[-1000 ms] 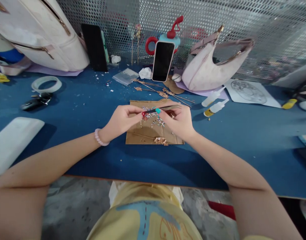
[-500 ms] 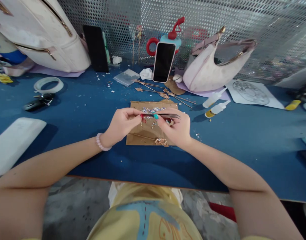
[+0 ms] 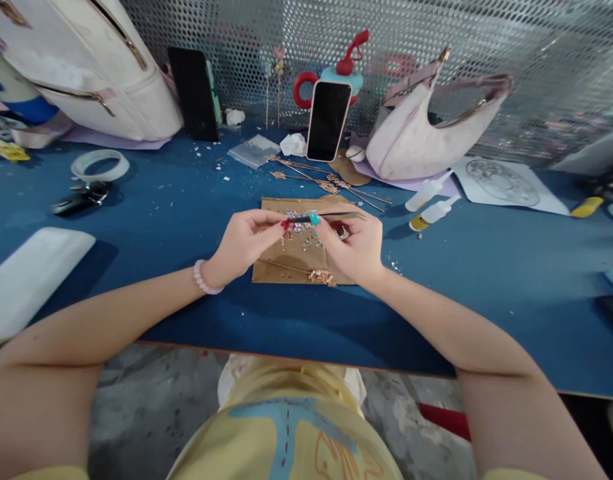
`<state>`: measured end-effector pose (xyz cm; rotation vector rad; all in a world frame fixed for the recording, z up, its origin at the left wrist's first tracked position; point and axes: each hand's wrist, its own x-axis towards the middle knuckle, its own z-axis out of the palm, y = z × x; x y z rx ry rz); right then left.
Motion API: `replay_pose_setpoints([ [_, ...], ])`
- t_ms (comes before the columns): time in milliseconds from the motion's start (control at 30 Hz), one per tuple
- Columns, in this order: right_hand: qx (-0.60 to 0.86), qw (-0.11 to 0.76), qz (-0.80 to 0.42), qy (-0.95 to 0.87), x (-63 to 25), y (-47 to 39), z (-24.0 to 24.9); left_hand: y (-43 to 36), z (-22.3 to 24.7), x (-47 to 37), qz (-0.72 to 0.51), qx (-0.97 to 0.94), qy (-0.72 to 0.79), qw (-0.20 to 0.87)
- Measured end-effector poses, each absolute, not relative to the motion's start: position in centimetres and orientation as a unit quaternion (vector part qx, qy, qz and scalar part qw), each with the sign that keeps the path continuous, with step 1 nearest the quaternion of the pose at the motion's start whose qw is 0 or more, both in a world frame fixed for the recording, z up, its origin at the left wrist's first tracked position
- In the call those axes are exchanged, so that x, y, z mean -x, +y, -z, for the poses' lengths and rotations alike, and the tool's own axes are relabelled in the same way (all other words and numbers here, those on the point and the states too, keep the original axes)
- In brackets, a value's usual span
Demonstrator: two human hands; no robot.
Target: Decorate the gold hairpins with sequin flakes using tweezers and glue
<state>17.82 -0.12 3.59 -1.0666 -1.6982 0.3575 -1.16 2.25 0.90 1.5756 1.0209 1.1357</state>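
A thin pair of dark tweezers (image 3: 300, 219) lies level between my two hands, above the brown cardboard (image 3: 286, 275). My left hand (image 3: 246, 243) pinches one end between thumb and finger. Closed around the middle is my right hand (image 3: 359, 248), and the split prongs stick out over it to the right. Small shiny rhinestones (image 3: 306, 227) lie scattered on the cardboard beneath the fingers, partly hidden. At the cardboard's near edge rests a gold hairpin (image 3: 322, 277) with a clustered ornamental head, its thin stem pointing left.
Behind the cardboard lie several gold hairpins (image 3: 331, 185) and a propped phone (image 3: 329, 121). Two glue bottles (image 3: 433, 213) lie to the right, before a pale handbag (image 3: 411, 150). On the left are a tape roll (image 3: 100, 167), a black-handled tool (image 3: 81, 199) and a white box (image 3: 36, 280).
The tweezers have turned slightly in my fingers, their prongs now more visible and apart. Both hands stay almost in place; the whole view has shifted up a little.
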Motion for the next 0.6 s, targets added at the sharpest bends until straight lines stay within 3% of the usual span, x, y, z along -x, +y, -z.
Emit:
replay_pose_setpoints([
  [433, 0.398, 0.492, -0.097, -0.768, -17.07, -0.38, -2.89, 2.67, -1.10, 1.55, -0.454, -0.678, 0.423, 0.395],
  [600, 0.434, 0.507, -0.175, -0.724, -17.09, -0.44, -3.11, 2.22, -1.22, 1.42, -0.455, -0.677, 0.429, 0.388],
])
